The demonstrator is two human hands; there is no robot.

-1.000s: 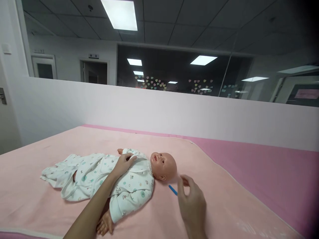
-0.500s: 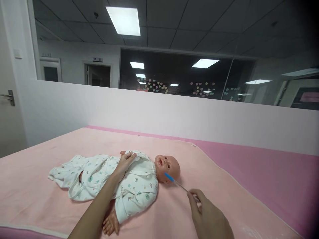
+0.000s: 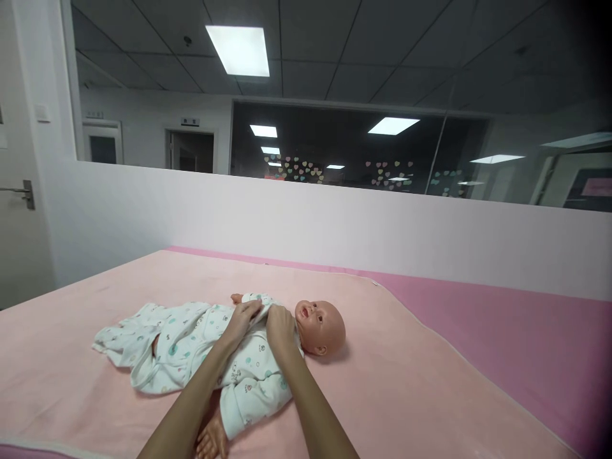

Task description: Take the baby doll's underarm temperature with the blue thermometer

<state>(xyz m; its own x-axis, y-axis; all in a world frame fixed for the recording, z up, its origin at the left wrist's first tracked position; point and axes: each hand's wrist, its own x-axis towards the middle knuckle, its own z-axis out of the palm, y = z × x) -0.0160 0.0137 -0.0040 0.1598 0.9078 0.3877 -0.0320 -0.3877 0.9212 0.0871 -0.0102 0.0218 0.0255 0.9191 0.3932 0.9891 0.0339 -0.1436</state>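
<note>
A baby doll [image 3: 320, 328] lies on its back, head to the right, in a white printed outfit [image 3: 253, 360]. My left hand [image 3: 243, 320] is closed on the front edge of the outfit at the chest, lifting the cloth a little. Right beside it, my right hand [image 3: 280, 324] rests at the neckline with its fingers curled down against the cloth. What those fingers hold, if anything, is hidden. The blue-ended thin stick from before does not show. One doll hand [image 3: 213, 438] sticks out of the near sleeve, partly behind my left forearm.
Under the doll is a pale pink sheet [image 3: 406, 389] over a darker pink mat [image 3: 516, 319]. A low white wall [image 3: 335, 223] with glass above it runs along the back. At the far left stands a door with a handle [image 3: 26, 194].
My right hand has moved left from beside the doll's head to its neckline. The blue-ended stick it held has gone out of sight. My left hand has stayed at the chest.
</note>
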